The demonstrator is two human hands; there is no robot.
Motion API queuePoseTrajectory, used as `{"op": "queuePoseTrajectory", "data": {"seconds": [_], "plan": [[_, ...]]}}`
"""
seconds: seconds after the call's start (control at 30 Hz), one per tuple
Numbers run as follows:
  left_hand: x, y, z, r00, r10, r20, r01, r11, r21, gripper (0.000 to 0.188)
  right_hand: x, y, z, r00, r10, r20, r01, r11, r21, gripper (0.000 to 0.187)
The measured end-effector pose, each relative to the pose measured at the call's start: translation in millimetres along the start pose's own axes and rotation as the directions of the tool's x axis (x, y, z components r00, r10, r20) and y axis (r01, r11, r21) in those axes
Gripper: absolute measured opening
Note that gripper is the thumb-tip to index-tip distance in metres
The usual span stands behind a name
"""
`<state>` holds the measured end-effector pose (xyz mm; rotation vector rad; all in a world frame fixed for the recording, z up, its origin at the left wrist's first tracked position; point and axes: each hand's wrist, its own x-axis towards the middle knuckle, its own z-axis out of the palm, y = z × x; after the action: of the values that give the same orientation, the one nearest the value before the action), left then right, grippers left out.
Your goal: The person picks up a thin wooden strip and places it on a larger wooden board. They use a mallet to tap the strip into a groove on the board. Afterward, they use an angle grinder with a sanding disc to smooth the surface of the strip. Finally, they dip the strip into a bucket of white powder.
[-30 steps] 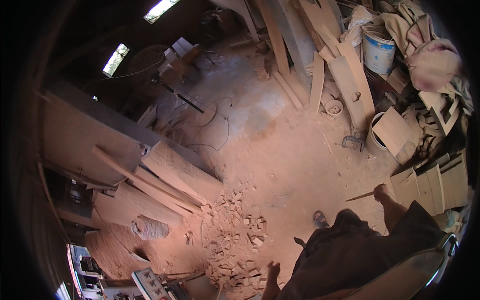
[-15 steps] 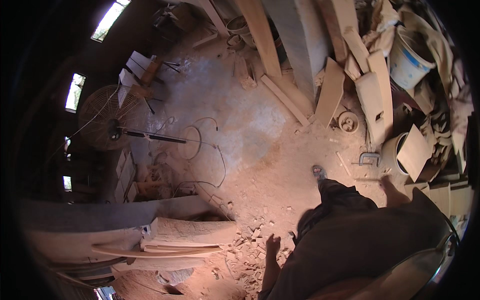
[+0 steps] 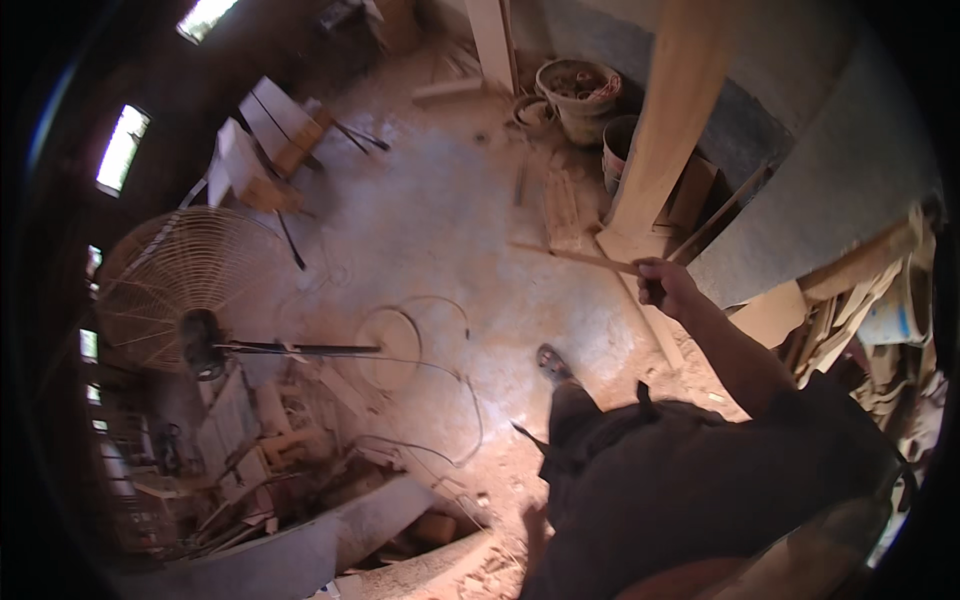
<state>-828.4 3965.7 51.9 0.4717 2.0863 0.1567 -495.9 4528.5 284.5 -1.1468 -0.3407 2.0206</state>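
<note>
My right hand is stretched forward, its fingers closed round one end of a thin wooden strip. The strip points left over the dusty floor, and its far end looks thin and slightly blurred. Below the hand, a longer wooden batten lies on the floor, partly covered by the strip and the hand. Low beside my body hangs my left hand, dim and smeared, so its fingers cannot be made out.
A pedestal fan stands at the left, with a round base and a cable on the floor. Ahead are a tall plank, a filled bucket and a grey slab. Wood scraps and a pale bucket crowd the right.
My view has swung right, toward the tall plank and buckets. My right arm has risen from beside my body and now reaches forward with the strip. My left hand has dropped lower in view.
</note>
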Motion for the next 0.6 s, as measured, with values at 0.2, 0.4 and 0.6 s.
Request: {"op": "queuePoseTrajectory", "data": {"seconds": [0.2,0.4,0.6], "plan": [[179,494,-286,0.841,0.484,-0.240,-0.539,0.715,-0.445,0.037,92,-86,168,0.999,-0.038,0.010,0.038,0.999,0.035,0.018],[211,843,-428,0.597,0.793,-0.120,-0.333,0.109,-0.937,0.035,263,-150,292,0.995,-0.100,0.028,0.102,0.990,-0.094,0.020],[308,994,-524,0.629,0.742,-0.233,-0.265,-0.077,-0.961,0.021,437,-244,419,0.993,0.100,0.067,-0.084,0.975,-0.207,0.028]]}}
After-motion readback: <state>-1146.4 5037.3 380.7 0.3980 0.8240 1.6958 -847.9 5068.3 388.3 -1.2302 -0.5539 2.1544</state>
